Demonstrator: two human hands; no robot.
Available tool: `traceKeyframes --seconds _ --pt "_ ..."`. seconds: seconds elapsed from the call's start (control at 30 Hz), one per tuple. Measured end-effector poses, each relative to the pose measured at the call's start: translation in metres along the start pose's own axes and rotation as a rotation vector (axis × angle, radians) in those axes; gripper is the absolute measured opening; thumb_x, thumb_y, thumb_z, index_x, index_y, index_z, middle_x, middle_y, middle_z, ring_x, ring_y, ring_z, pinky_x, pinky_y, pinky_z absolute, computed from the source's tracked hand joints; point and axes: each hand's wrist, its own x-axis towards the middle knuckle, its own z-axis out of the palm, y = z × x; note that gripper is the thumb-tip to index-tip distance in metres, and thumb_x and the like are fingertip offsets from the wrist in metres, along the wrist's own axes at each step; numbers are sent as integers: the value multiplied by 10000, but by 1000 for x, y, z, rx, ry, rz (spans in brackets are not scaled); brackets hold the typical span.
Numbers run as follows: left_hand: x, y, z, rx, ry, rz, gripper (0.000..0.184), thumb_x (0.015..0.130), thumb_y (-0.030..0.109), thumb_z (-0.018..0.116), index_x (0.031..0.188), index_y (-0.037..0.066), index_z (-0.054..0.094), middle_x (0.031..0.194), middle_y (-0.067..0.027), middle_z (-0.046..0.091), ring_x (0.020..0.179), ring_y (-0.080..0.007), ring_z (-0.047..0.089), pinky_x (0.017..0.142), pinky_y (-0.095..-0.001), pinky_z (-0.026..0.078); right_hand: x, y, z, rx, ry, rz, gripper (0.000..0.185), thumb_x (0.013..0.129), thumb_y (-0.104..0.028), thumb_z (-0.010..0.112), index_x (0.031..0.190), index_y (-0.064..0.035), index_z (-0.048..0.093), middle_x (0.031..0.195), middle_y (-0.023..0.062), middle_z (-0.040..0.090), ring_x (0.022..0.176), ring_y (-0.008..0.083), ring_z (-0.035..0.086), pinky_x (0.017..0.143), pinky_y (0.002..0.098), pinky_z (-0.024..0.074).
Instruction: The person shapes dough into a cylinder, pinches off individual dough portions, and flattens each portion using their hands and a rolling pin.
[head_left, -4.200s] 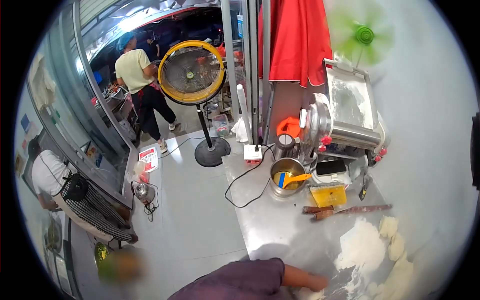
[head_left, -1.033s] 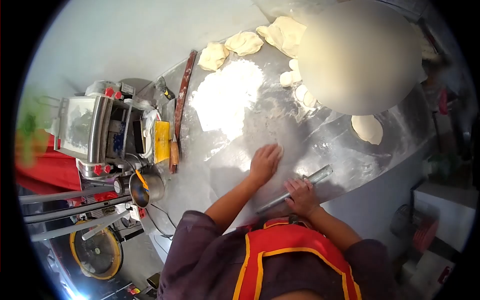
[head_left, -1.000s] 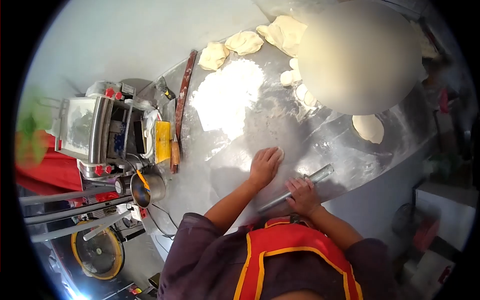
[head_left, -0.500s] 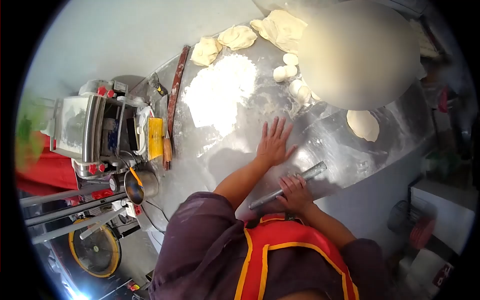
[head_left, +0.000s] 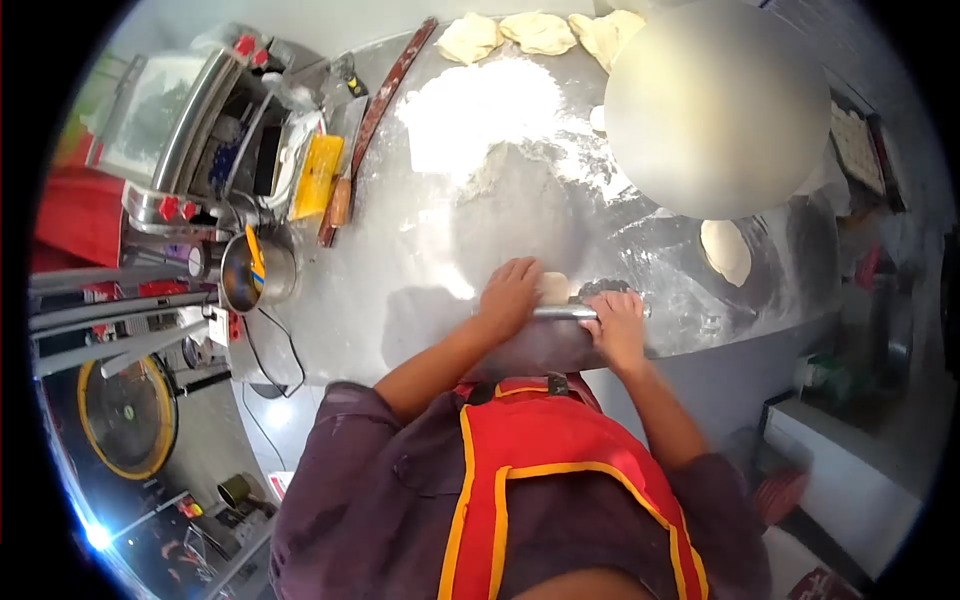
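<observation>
My left hand (head_left: 509, 296) lies over the left part of a metal rolling pin (head_left: 563, 312), its fingers close together beside a small flattened dough piece (head_left: 553, 288). On the pin's right part rests my right hand (head_left: 617, 325), fingers curled over it. The dough piece touches the far side of the pin between my hands. A larger flat dough round (head_left: 726, 251) lies to the right on the metal table (head_left: 400, 310). Loose white flour (head_left: 485, 105) is heaped beyond my hands.
Dough lumps (head_left: 540, 33) line the back edge. At left are a yellow scraper (head_left: 317, 177), a long brown stick (head_left: 385, 95), a pot (head_left: 258, 270) with an orange-handled brush, a roller machine (head_left: 180, 120) and a cable (head_left: 285, 345). A blurred disc covers the upper right.
My left hand, spread flat on the table half a second ago, has come down to the pin with its fingers together. The pin has turned from slanted to nearly level. The view has shifted.
</observation>
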Motion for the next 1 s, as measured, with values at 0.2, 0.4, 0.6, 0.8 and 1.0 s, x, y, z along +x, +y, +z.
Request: traceKeyframes --seconds 0.2,0.4,0.6,0.8,1.0 --pt "-37 -13 0 266 61 -21 673 874 380 604 1368 -38 417 1434 -216 411 1368 -335 353 1138 -475 242 6 -11 37 -112 184 84 561 866 -217 596 1363 1 453 1402 158 473 1302 320 425 1082 537 279" --pt "81 -40 -19 356 102 -5 658 934 451 484 1399 -6 401 1514 -188 306 1426 -314 254 1152 -500 196 118 30 34 -386 207 126 573 957 -315 474 1436 -22 358 1486 145 374 1377 302 336 1120 571 206" --pt "156 -69 -15 436 294 48 679 949 452 456 1434 -9 342 1527 -180 285 1439 -309 221 1172 -496 151 187 50 24 -425 287 108 575 962 -313 475 1456 -53 340 1507 123 346 1408 280 291 1131 577 176" --pt "11 -27 -6 164 89 10 799 884 493 563 1396 -82 347 1463 -253 353 1393 -375 301 1146 -502 210 52 14 31 -152 48 26 602 916 -222 523 1449 -22 329 1494 216 333 1402 353 290 1139 560 158" --pt "8 -22 14 2 177 -48 575 825 329 678 1241 -20 489 1262 -192 528 1232 -355 466 1039 -463 364 19 15 39 -58 148 -60 464 810 -167 643 1245 -69 513 1309 151 528 1270 321 450 1100 523 253"
